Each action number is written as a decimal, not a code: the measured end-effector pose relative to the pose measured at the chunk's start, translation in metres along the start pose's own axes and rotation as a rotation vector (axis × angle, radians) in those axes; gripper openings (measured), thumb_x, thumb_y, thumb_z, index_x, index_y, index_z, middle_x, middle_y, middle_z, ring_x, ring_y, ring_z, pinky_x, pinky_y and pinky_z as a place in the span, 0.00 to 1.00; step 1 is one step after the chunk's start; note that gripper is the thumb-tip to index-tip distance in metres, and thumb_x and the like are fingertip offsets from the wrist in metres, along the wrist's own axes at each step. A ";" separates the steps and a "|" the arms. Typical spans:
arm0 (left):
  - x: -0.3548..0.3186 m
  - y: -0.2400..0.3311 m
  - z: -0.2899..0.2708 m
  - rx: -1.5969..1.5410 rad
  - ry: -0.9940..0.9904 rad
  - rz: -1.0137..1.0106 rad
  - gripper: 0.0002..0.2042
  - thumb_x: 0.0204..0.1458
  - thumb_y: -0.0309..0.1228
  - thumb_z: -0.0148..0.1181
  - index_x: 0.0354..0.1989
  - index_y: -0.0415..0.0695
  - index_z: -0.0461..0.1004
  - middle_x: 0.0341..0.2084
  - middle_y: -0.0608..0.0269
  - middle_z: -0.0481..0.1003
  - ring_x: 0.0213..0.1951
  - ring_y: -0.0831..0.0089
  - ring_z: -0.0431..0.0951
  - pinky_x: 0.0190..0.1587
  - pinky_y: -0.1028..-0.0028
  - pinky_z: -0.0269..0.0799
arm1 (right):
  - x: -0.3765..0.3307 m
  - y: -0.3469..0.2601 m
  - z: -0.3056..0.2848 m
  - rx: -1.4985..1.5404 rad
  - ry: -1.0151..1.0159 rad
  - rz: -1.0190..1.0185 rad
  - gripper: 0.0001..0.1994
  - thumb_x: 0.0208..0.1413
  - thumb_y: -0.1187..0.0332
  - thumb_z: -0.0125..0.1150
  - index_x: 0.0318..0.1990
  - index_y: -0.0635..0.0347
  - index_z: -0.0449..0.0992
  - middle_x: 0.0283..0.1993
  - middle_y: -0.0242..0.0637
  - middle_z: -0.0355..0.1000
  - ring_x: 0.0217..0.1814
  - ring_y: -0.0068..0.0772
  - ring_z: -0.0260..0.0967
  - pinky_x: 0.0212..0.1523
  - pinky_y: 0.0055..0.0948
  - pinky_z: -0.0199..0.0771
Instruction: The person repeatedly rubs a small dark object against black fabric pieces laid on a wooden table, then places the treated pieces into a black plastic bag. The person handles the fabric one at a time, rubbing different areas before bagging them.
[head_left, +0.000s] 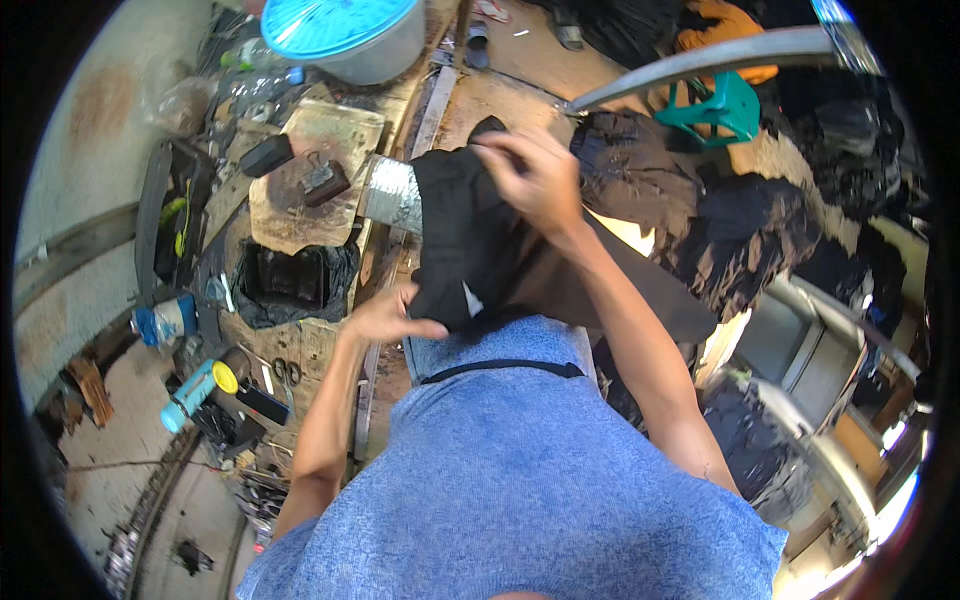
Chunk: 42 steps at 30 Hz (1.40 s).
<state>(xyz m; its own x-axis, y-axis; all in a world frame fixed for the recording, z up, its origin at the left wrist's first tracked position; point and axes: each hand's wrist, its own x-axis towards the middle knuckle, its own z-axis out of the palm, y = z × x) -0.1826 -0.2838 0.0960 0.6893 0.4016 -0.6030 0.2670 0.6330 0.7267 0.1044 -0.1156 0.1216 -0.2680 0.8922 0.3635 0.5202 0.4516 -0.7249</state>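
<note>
cluttered wooden workbench point(310, 215), edges crowded with tools. black garment point(470, 240): held up over the bench's near edge, before the chest. left hand point(385, 318): pinching its lower hem. right hand point(535, 175): fingers closed on the upper edge. handling note: probably best to keep both grips taut and level, clear of the silver-wrapped block point(392, 195).

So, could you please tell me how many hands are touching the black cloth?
2: the left hand grips the black cloth at its lower left corner; the right hand pinches its top edge.
</note>
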 end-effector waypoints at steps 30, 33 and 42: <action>0.193 0.097 0.129 -0.318 0.173 0.146 0.25 0.73 0.26 0.61 0.77 0.42 0.68 0.72 0.60 0.76 0.73 0.64 0.74 0.78 0.57 0.66 | -0.584 0.303 -0.322 0.255 1.894 1.760 0.30 0.76 0.47 0.63 0.65 0.71 0.79 0.66 0.48 0.81 0.62 0.43 0.80 0.64 0.43 0.80; 0.256 0.112 0.210 -0.365 -0.025 0.131 0.26 0.73 0.25 0.60 0.78 0.41 0.65 0.73 0.56 0.73 0.75 0.60 0.71 0.79 0.53 0.65 | -0.570 0.237 -0.396 0.567 1.755 1.755 0.30 0.76 0.45 0.62 0.74 0.55 0.76 0.69 0.48 0.78 0.65 0.41 0.80 0.69 0.41 0.76; 0.496 0.137 0.432 -0.309 -0.392 -0.114 0.27 0.74 0.33 0.62 0.76 0.45 0.58 0.67 0.56 0.76 0.64 0.59 0.81 0.64 0.49 0.80 | -0.388 -0.101 -0.485 0.552 0.709 0.051 0.23 0.80 0.60 0.50 0.68 0.73 0.74 0.56 0.59 0.77 0.54 0.51 0.79 0.54 0.44 0.80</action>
<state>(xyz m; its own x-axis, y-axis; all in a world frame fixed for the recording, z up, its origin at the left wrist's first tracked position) 0.4870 -0.2836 0.0388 0.8842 0.0775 -0.4607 0.1842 0.8483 0.4964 0.5496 -0.5052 0.3375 0.4031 0.7875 0.4662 0.0051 0.5074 -0.8617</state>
